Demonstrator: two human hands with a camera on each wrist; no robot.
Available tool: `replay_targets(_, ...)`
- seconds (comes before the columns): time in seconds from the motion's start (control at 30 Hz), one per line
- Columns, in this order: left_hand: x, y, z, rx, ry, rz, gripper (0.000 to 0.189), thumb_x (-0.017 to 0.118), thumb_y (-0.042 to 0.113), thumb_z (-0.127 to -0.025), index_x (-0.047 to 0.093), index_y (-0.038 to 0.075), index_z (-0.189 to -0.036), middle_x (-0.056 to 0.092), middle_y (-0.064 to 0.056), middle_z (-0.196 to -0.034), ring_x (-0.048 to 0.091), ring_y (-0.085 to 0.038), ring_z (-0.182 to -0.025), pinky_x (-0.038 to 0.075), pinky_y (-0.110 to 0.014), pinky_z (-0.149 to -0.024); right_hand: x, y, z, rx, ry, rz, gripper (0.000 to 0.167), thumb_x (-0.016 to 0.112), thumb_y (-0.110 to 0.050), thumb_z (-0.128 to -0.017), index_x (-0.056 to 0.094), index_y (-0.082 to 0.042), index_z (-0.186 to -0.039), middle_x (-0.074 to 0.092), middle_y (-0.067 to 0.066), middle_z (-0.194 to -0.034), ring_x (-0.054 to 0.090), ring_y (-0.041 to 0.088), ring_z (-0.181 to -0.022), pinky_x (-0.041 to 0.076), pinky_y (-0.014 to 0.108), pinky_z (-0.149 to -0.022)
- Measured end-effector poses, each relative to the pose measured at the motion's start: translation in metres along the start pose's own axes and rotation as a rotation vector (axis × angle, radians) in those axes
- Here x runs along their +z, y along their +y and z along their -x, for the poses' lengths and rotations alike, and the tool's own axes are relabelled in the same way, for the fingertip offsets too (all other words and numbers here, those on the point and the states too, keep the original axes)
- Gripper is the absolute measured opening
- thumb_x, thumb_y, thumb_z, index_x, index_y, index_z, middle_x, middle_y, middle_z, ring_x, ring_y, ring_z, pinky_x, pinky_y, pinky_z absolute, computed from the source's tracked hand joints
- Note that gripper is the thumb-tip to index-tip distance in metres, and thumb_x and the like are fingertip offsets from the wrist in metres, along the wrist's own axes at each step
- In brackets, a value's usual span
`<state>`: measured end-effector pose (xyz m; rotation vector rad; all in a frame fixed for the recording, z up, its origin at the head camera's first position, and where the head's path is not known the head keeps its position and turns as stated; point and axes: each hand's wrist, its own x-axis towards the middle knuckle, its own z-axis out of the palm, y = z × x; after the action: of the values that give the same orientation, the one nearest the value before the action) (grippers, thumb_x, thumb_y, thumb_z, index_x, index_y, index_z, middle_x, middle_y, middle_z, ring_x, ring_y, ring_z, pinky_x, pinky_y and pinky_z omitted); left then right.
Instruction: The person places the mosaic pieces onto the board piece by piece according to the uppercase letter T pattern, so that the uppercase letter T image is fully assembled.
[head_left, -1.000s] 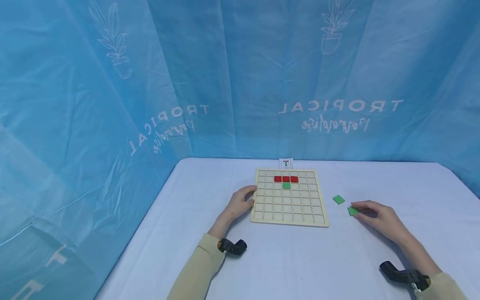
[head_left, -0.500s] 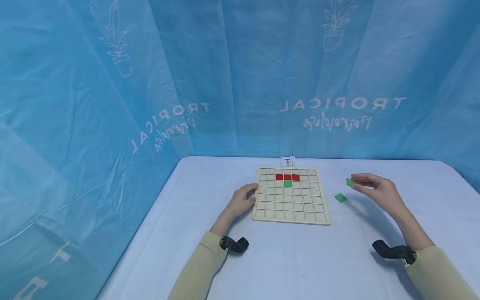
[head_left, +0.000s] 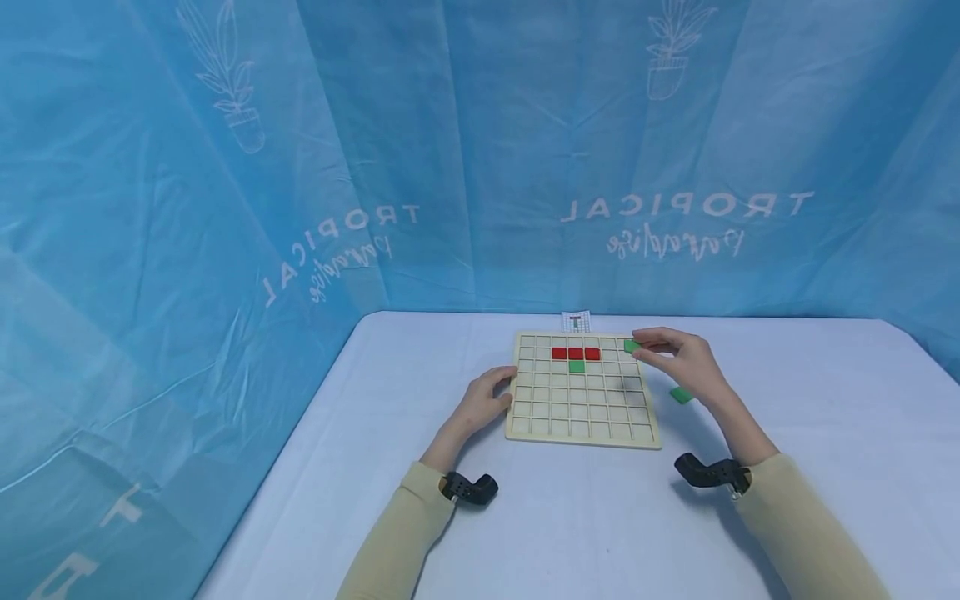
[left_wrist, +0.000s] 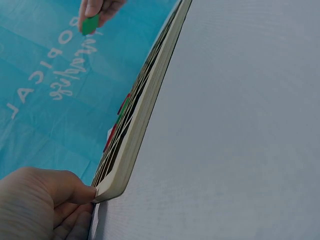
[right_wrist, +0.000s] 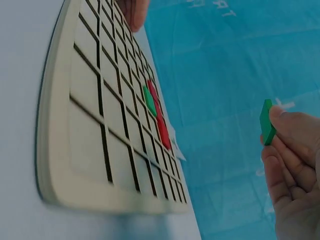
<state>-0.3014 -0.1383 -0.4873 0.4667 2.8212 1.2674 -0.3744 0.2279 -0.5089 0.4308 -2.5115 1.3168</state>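
A wooden grid board [head_left: 584, 442] lies on the table, with three red tiles [head_left: 575, 353] in a row near its far side. Directly below the middle red one sits a green tile [head_left: 576, 367]. My left hand [head_left: 478, 402] holds the board's left edge, its thumb [left_wrist: 82, 193] against the rim in the left wrist view. Between thumb and fingers, my right hand [head_left: 686, 364] pinches another green tile [right_wrist: 266, 122], raised over the board's far right corner. One more green tile [head_left: 680, 395] lies right of the board, partly behind the right forearm.
A small printed card [head_left: 576, 320] with a coloured grid pattern lies just beyond the board's far edge. Blue printed curtain [head_left: 510, 167] hangs behind and to the left of the white-covered table [head_left: 585, 525]. Each wrist wears a black camera mount [head_left: 712, 472].
My right hand has lifted a green tile off the table at the right and carried it leftward to above the board. The left hand stays at the board's edge.
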Motion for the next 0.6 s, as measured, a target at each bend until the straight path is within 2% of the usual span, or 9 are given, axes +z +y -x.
replay_targets(0.1, 0.000, -0.001, 0.000, 0.001, 0.002, 0.000, 0.049, 0.055, 0.005, -0.091, 0.045, 0.004, -0.139, 0.044, -0.009, -0.142, 0.035, -0.021, -0.134, 0.029, -0.034, -0.110, 0.013, -0.015, -0.001, -0.012, -0.011, -0.035, 0.051, 0.063, -0.063, -0.077, 0.065, -0.031, -0.116, 0.065, -0.011, -0.108, 0.061, 0.009, -0.095, 0.055, 0.034, -0.078)
replay_targets(0.2, 0.000, -0.001, 0.000, 0.007, 0.005, 0.006, 0.049, 0.054, 0.005, -0.090, 0.045, 0.004, -0.139, 0.044, -0.009, -0.142, 0.035, -0.022, -0.134, 0.030, -0.034, -0.110, 0.020, -0.038, 0.003, -0.022, -0.050, -0.119, 0.050, 0.065, -0.055, -0.081, 0.066, -0.021, -0.118, 0.066, -0.003, -0.110, 0.062, 0.014, -0.095, 0.055, 0.030, -0.075)
replay_targets(0.27, 0.001, -0.001, 0.001, 0.011, 0.005, 0.013, 0.049, 0.054, 0.004, -0.090, 0.045, 0.004, -0.139, 0.044, -0.009, -0.142, 0.036, -0.022, -0.133, 0.031, -0.034, -0.110, 0.025, -0.051, 0.006, -0.026, -0.071, -0.151, 0.049, 0.067, -0.048, -0.084, 0.065, -0.014, -0.119, 0.066, 0.001, -0.111, 0.062, 0.016, -0.096, 0.055, 0.027, -0.073)
replay_targets(0.33, 0.001, -0.001, 0.001, 0.015, 0.005, 0.018, 0.049, 0.054, 0.004, -0.090, 0.045, 0.003, -0.139, 0.044, -0.010, -0.142, 0.037, -0.022, -0.133, 0.032, -0.033, -0.109, 0.028, -0.066, 0.009, -0.031, -0.090, -0.188, 0.047, 0.069, -0.037, -0.085, 0.063, -0.007, -0.121, 0.065, 0.007, -0.112, 0.061, 0.021, -0.097, 0.055, 0.028, -0.073)
replay_targets(0.6, 0.001, -0.001, 0.001, 0.020, 0.013, 0.012, 0.049, 0.054, 0.004, -0.090, 0.046, 0.003, -0.138, 0.044, -0.010, -0.142, 0.036, -0.023, -0.133, 0.031, -0.034, -0.110, 0.043, -0.089, 0.010, 0.003, -0.107, -0.161, 0.045, 0.068, -0.037, -0.086, 0.064, -0.009, -0.121, 0.066, 0.004, -0.112, 0.061, 0.017, -0.096, 0.056, 0.030, -0.073)
